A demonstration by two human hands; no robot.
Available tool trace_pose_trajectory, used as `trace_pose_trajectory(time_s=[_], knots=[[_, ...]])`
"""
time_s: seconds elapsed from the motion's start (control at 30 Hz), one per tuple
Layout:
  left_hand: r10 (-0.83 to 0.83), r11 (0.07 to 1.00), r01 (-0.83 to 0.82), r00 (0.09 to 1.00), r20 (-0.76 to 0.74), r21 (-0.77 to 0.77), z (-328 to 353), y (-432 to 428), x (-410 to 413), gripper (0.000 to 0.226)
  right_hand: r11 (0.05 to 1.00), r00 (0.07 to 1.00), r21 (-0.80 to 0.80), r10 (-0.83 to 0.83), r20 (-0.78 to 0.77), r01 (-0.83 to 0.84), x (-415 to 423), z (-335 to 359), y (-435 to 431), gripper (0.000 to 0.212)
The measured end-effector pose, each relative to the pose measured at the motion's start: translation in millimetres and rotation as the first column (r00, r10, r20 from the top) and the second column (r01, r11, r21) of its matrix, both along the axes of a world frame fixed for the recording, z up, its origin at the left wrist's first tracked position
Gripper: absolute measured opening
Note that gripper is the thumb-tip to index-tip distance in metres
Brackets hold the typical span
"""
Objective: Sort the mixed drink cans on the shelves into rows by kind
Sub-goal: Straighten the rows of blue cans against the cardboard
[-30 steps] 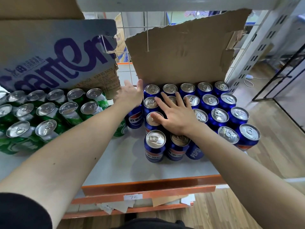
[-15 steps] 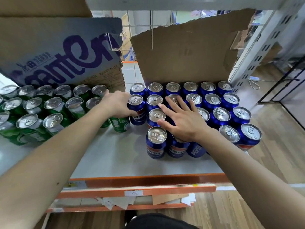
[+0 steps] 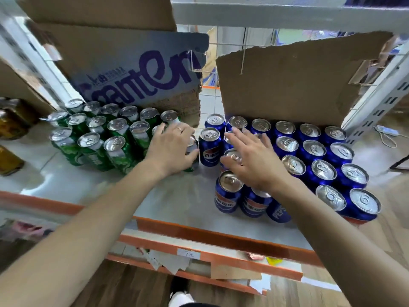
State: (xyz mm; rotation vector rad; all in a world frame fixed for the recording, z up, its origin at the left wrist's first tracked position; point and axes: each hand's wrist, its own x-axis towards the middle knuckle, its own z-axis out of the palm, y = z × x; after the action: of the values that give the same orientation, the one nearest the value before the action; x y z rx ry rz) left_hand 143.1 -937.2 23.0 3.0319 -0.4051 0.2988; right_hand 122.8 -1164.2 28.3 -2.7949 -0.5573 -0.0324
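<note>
Left hand (image 3: 171,149) has closed on a stray green can (image 3: 192,147), fingers curled round it.
Right hand (image 3: 254,161), fingers spread, rests on blue Pepsi cans (image 3: 314,149); one Pepsi can (image 3: 209,147) stands just right of the green one, with torn cardboard (image 3: 287,85) behind.

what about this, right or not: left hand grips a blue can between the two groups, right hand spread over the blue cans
Not quite. The head view shows the left hand gripping a green can, not a blue one, between the green cans and the blue cans. The right hand is spread over the blue cans.
</note>
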Motion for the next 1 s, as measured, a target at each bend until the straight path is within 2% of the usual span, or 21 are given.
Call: trace_pose_trajectory(time_s=[0.2, 0.37, 0.57, 0.7, 1.0], knots=[[0.165, 0.986, -0.166, 0.984, -0.063, -0.016, -12.5, 48.6, -62.9, 0.054, 0.989, 0.989, 0.026, 0.148, 0.01, -0.148, -2.2, 3.6, 60.1, 0.063], [0.244, 0.969, -0.247, 0.966, -0.09, -0.02, -14.2, 96.0, -74.6, 0.058, 0.991, 0.992, -0.032, 0.128, -0.005, -0.128, 3.8, 2.9, 102.5, 0.058], [0.148, 0.985, -0.152, 0.987, -0.058, -0.077, -11.3, 150.4, -50.4, 0.056, 0.996, 0.996, -0.051, 0.08, 0.035, -0.078, 16.1, 12.1, 168.1, 0.059], [0.105, 0.99, -0.103, 0.994, 0.016, -0.097, -12.2, 198.2, -29.9, 0.051, 0.996, 0.999, -0.076, 0.04, 0.025, -0.038, 26.5, 7.4, 218.0, 0.066], [0.049, 0.992, -0.057, 0.996, -0.07, -0.112, -24.3, 276.7, 1.4, 0.065, 0.994, 0.994, -0.014, -0.108, 0.016, 0.108, 35.1, -16.0, 263.3, 0.062]])
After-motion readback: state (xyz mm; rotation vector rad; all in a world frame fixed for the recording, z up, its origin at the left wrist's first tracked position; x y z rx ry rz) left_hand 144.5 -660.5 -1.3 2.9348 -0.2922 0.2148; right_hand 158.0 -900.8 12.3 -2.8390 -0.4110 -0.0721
